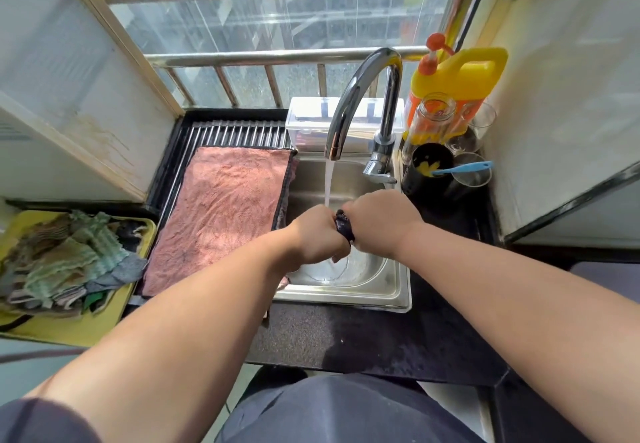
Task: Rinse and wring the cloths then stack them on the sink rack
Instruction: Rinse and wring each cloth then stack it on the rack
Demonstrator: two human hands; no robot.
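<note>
My left hand (317, 235) and right hand (377, 223) are both curled tight round a dark cloth (344, 226), fist beside fist over the sink (381, 290). Only a short twisted piece of the cloth shows between them. The tap (360, 96) is running, and its stream (328, 183) falls just behind my left knuckles. Water swirls in the basin under my hands.

Left of the basin, a pink cloth (221, 214) lies spread flat on the rack (235, 131), with its right edge hanging down at the basin's side. Further left, a yellow tray (69, 328) holds a loose pile of cloths (62, 259), green, grey and brown.

Behind the tap sits a clear box (311, 120). In the right corner stand a yellow jug (460, 75), glasses and a black cup (429, 165) with a blue brush (464, 167) in it. The counter (346, 338) in front of the sink is dark and speckled.
</note>
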